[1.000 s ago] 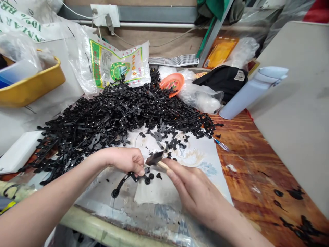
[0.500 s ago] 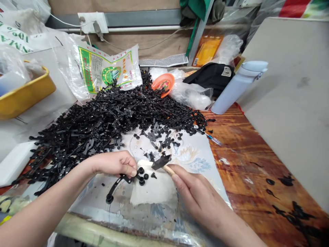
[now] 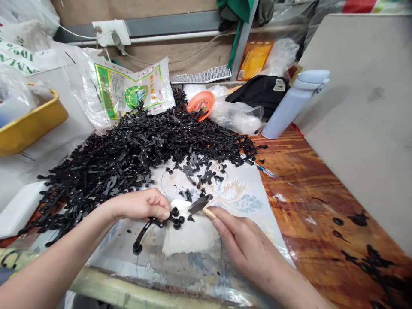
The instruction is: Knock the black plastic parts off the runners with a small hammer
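Between the thumb and fingers of my left hand (image 3: 146, 205) is a black jointed plastic bracket (image 3: 141, 234), with round caps at its ends. Its right end rests over a whitish pad (image 3: 193, 238). My right hand (image 3: 238, 234) is closed round the wooden handle of a small hammer (image 3: 200, 203), whose dark head hovers just right of the bracket's round caps. A small black peg (image 3: 191, 218) lies on the pad below the hammer head. Several more small pegs (image 3: 188, 195) lie just beyond the pad.
A big heap of black brackets (image 3: 154, 137) spreads across the back and left. A blue bottle (image 3: 285, 107) stands back right, near a pen (image 3: 266, 171). An orange dish (image 3: 201, 104) sits on the heap's far edge. A yellow bin (image 3: 32, 122) is at left.
The view has shifted slightly. Both hands keep nearly the same pose, still holding the bracket and the hammer over the pad.
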Tool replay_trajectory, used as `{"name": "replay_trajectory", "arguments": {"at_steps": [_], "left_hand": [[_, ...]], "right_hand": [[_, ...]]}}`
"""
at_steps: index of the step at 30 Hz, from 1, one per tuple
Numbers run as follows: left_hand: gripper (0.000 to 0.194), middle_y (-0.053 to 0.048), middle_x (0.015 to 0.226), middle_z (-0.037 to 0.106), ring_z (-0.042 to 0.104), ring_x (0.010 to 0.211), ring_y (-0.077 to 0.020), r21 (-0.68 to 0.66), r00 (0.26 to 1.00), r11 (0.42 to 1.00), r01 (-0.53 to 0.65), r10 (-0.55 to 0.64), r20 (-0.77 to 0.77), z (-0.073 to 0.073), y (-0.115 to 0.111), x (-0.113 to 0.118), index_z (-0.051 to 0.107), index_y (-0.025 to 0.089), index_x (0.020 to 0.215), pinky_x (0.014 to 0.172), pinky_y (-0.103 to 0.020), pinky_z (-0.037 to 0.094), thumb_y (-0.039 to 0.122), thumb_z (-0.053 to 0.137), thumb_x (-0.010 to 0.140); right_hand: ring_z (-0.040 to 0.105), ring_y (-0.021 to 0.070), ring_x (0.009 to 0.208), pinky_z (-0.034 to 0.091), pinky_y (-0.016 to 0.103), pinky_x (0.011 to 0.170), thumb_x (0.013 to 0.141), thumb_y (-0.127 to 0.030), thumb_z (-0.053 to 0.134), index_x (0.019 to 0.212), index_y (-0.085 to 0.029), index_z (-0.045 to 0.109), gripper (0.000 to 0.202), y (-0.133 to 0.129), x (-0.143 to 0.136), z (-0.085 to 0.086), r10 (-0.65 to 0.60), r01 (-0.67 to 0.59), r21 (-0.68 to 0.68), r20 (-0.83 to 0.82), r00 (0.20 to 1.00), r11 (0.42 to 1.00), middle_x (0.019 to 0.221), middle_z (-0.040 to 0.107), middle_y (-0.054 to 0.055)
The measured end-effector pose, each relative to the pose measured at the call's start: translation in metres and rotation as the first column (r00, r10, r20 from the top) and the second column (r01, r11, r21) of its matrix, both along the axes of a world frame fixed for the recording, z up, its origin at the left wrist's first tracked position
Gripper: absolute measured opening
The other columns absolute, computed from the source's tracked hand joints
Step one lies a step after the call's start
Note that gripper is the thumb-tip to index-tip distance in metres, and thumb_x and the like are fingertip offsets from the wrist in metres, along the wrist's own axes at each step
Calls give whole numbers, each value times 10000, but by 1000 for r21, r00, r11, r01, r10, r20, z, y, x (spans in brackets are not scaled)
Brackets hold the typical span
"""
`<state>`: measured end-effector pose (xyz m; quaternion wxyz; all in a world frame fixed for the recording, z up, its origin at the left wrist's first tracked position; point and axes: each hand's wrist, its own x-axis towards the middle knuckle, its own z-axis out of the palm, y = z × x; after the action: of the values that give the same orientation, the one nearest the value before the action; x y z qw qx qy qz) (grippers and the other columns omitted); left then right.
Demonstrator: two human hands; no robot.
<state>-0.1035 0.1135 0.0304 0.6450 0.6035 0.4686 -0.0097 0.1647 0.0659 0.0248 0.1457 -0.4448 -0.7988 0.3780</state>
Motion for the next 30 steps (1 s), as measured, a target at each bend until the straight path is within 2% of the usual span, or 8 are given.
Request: {"name": "replay_trajectory", "arguments": {"at_steps": [11,17,20,23,24,26,28,30], "left_hand": [[230,34,550,513,363,484,-89,33,998,998,51,-50,-41,-1,2,2,584,156,606,432,-205,256,325,592,763],[245,29,545,535,392,501,-96,59,994,994,95,-92,-62,-4,4,1,595,155,602,460,-208,283,343,602,759],[254,36,535,528,389,497,-96,64,993,992,110,-107,-56,-6,5,1,597,156,607,485,-218,293,352,600,768],[250,39,526,521,395,492,-97,58,993,992,112,-110,-48,-7,5,0,592,159,583,498,-224,302,335,609,759],[241,40,523,521,398,489,-98,54,993,992,110,-108,-51,-7,5,-1,592,160,576,495,-224,303,323,618,752],[235,41,515,519,400,481,-99,45,993,994,102,-99,-67,-9,4,-3,594,160,567,477,-222,294,311,629,743],[250,42,495,509,387,469,-99,38,992,995,94,-91,-87,-12,3,-5,591,159,554,455,-220,279,318,632,742],[266,46,478,499,377,462,-97,38,992,996,87,-83,-95,-15,2,-7,592,159,551,449,-216,276,334,626,748]], "right_hand": [[624,191,720,427,314,650,982,-275,263,1070,-233,533,286,-2,2,-6,6,-8,41,41,999,999,776,641,24],[645,219,775,449,337,684,965,-258,275,1172,-210,522,326,3,-10,9,55,-75,194,106,993,978,806,667,61],[630,193,752,448,315,680,973,-261,276,1159,-214,525,314,7,-16,17,101,-106,209,31,994,972,813,658,49],[618,178,726,440,297,653,983,-265,266,1202,-206,488,317,7,-21,13,83,-64,212,-78,993,975,843,652,50],[617,179,698,434,294,627,982,-264,269,1192,-201,495,314,7,-23,10,84,-71,205,-54,995,976,824,654,50],[614,185,627,414,289,574,976,-261,290,1111,-199,545,295,7,-27,4,114,-128,169,95,989,977,728,649,41],[613,186,588,405,282,554,970,-261,318,1033,-204,580,275,7,-29,5,147,-179,131,221,964,975,658,634,30],[622,185,615,422,280,575,975,-274,316,1065,-217,580,284,9,-30,12,140,-170,143,195,971,975,671,637,27]]}}
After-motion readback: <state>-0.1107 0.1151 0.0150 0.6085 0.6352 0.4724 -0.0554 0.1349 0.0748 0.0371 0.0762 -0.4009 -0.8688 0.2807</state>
